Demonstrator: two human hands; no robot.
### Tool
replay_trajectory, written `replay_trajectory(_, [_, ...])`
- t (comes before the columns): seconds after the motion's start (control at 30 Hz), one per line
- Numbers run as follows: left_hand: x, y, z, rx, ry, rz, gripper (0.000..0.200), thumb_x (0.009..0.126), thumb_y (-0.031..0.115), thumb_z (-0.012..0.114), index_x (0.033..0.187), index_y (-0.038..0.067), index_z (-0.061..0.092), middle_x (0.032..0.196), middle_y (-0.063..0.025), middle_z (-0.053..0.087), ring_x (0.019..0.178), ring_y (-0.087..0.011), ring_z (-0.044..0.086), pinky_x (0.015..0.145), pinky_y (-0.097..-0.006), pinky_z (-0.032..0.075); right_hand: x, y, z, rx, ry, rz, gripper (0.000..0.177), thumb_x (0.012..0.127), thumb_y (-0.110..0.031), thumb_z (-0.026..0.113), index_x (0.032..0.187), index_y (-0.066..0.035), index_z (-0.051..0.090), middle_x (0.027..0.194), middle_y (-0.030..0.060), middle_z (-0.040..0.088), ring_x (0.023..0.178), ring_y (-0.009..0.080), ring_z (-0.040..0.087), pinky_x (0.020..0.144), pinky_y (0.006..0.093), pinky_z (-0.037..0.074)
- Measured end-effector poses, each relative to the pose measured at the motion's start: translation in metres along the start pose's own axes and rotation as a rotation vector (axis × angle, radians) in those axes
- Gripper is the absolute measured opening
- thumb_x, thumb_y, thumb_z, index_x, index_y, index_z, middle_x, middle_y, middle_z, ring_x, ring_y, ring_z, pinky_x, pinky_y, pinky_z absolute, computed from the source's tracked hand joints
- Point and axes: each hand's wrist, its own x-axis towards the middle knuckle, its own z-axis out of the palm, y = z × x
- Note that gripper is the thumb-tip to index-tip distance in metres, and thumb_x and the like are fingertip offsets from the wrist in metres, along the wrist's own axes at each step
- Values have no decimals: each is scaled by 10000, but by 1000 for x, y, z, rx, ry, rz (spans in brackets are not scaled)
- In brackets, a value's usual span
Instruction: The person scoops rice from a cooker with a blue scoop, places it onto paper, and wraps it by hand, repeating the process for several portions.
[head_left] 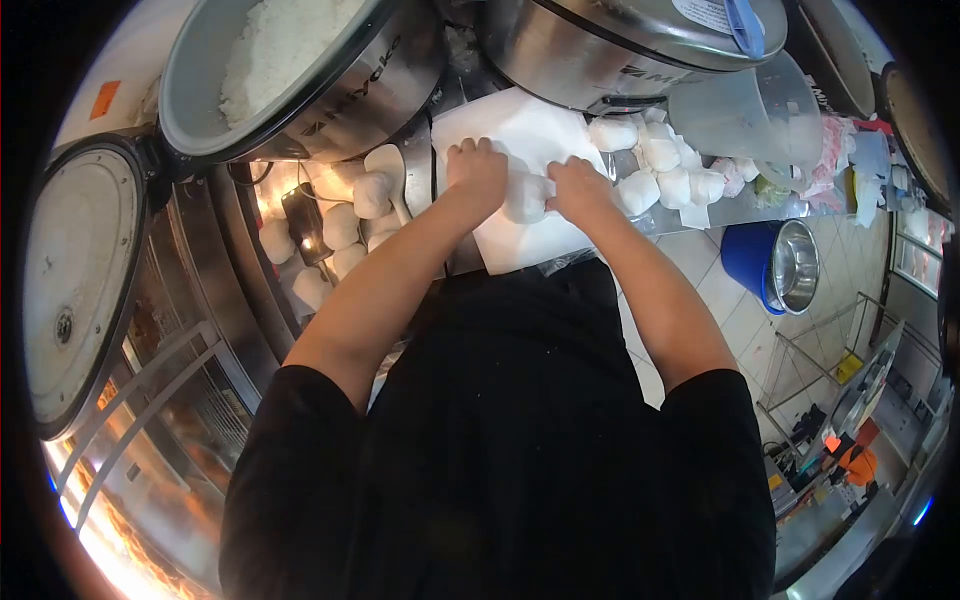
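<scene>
Between my hands, over a white board [510, 250], lies a rounded white bundle in clear plastic [527, 198], which looks like a wrapped rice portion. My left hand [477, 175] is closed at its left side, fingers curled. At its right, my right hand [581, 188] is closed around a gathered end of the plastic. What exactly the left fingers pinch is hidden. Several similar wrapped white bundles [660, 150] sit to the right of the board. On the left, more bundles [372, 195] lie around a white rice paddle [388, 160] and a dark handheld object [303, 222].
An open steel rice cooker [345, 100] full of white rice stands at the back left, its lid [80, 280] swung out. A second, closed cooker [600, 50] stands behind the board. A clear plastic tub [745, 120] is at the right; a blue bucket with a steel bowl [765, 265] is below.
</scene>
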Motion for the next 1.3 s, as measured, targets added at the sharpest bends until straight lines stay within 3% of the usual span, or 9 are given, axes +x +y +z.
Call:
replay_trajectory(0.2, [-31, -4, 24, -342, 5, -57, 119, 919, 110, 705, 1014, 38, 715, 1090, -192, 738, 944, -405, 735, 864, -502, 591, -28, 0, 41, 27, 75, 0, 209, 950, -199, 742, 1100, -91, 644, 1103, 177, 691, 994, 407, 719, 870, 536, 584])
replay_trajectory(0.27, [-56, 3, 42, -539, 273, -109, 86, 888, 44, 691, 973, 36, 695, 1058, -193, 733, 937, -409, 734, 871, -499, 591, -50, -1, 74, 227, 350, 48, 160, 946, -164, 748, 981, -68, 626, 1079, 169, 677, 933, 413, 708, 808, 540, 569])
replay_trajectory(0.33, [-71, 7, 63, -617, 216, -139, 220, 905, 72, 688, 1117, 21, 718, 1175, -200, 697, 1026, -404, 712, 926, -504, 581, -64, 0, 94, 351, 426, 58, 155, 965, -142, 731, 1094, -65, 695, 1139, 171, 656, 954, 403, 691, 832, 517, 564])
replay_trajectory(0.4, [-80, 12, 92, -551, 573, 67, 400, 879, 57, 692, 1269, -32, 698, 1260, -208, 647, 1098, -406, 674, 950, -516, 554, -82, -3, 101, 469, 606, -90, 346, 968, -133, 730, 1302, -47, 700, 1226, 168, 616, 1005, 381, 660, 861, 486, 559])
replay_trajectory(0.63, [-82, 49, 55, -387, 523, 48, 518, 855, 160, 712, 1306, -93, 675, 1269, -258, 647, 1107, -432, 649, 959, -546, 518, -87, -7, 98, -49, 305, -100, 494, 896, -191, 717, 1353, -8, 681, 1326, 127, 579, 1245, 324, 525, 1068, 466, 404])
replay_trajectory(0.97, [-29, 91, 5, -662, -28, -469, 706, 864, 428, 824, 1250, -138, 652, 1123, -331, 732, 1141, -439, 697, 991, -461, 565, -77, 21, 55, 183, -1, -198, 451, 998, -328, 669, 1328, -22, 694, 1449, 169, 544, 1366, 400, 506, 1125, 540, 420])
replay_trajectory(1.1, [-29, 82, 8, -1621, -89, -618, 536, 968, 278, 659, 1374, -67, 602, 1311, -237, 673, 1215, -371, 673, 1024, -495, 553, -67, 46, 48, 497, 26, -261, 592, 1041, -322, 641, 1518, 14, 541, 1548, 214, 500, 1436, 391, 487, 1187, 511, 389])
replay_trajectory(1.2, [-44, 97, 9, -2478, 36, -408, 462, 1058, 268, 509, 1419, -20, 535, 1378, -203, 617, 1244, -358, 628, 1055, -539, 511, -79, 34, -8, 682, 168, -452, 654, 1045, -296, 630, 1576, 39, 447, 1554, 245, 507, 1422, 403, 516, 1211, 507, 369])
replay_trajectory(1.3, [-69, 120, -22, -2533, 312, -355, 479, 1088, 413, 522, 1352, 14, 555, 1324, -153, 625, 1233, -324, 607, 1088, -537, 475, -91, 14, -34, 711, 190, -632, 670, 1033, -264, 626, 1589, 41, 409, 1519, 262, 549, 1409, 421, 537, 1234, 523, 332])
